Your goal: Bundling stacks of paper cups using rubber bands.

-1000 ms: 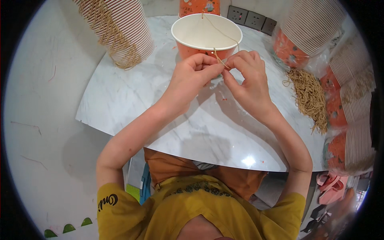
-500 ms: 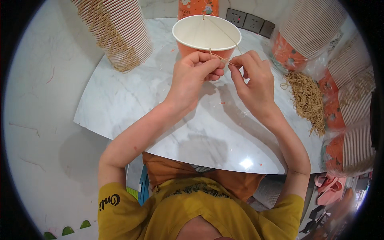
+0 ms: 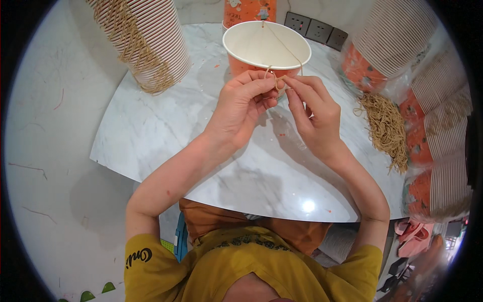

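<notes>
- While both forearms reach up from the lower edge, the left hand [image 3: 241,108] and right hand [image 3: 314,113] meet over the marble table [image 3: 166,131], just in front of a paper cup [image 3: 266,50].
- Both hands are pinched, fingertips nearly touching, on a thin tan string [image 3: 274,80] that curls into a small loop between them; neither hand is slack or fully clenched.
- From the loop the string runs up and across the cup's open mouth toward the far rim, where it seems fastened, though that end is too small to tell.
- Risk one, as I judge it: the loop is small and held only by fingertip pressure, so a slight slip of either pinch could let it spring open.
- Risk two: the cup looks light and stands free, so a hard pull toward the body could tip it or drag it across the smooth top.
- Risk three: a sharp tug might tear the string's far fastening or dent the thin rim.
- Further right, a loose heap of strings [image 3: 385,126] lies near the right wrist; a sweeping elbow could scatter it.
- At the far left a tall stack of cups [image 3: 146,35] with strings hanging down it leans; a jolt to the table could upset it.
</notes>
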Demonstrator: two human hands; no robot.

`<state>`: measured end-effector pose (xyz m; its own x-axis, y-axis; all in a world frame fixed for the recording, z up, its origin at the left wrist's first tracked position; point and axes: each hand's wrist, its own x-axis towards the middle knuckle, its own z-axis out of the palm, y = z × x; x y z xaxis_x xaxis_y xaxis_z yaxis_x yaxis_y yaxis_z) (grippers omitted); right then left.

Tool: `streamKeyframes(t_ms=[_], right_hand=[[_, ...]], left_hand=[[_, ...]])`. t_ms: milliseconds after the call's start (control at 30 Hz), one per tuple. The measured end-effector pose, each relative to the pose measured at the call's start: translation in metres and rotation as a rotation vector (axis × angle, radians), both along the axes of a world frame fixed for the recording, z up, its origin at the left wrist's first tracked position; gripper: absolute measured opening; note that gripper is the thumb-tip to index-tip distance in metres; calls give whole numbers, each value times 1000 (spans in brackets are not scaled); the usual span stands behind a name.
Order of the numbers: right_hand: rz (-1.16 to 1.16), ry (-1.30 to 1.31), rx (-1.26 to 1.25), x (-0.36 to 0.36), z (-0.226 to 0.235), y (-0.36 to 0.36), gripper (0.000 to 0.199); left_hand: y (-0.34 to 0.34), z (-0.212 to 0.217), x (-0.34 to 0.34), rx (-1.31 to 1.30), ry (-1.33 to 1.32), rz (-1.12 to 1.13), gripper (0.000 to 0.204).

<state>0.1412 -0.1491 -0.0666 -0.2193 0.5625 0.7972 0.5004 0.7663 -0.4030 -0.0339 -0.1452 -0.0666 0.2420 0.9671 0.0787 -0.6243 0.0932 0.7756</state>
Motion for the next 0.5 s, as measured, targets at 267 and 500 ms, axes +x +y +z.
streamKeyframes(t_ms=[267,500], right_hand=[[181,196,-226,-11,10,3,12],[309,257,-333,-21,20,10,8]], left_hand=[[-3,4,-1,-45,24,38,10],[-4,6,-7,0,40,58,7]])
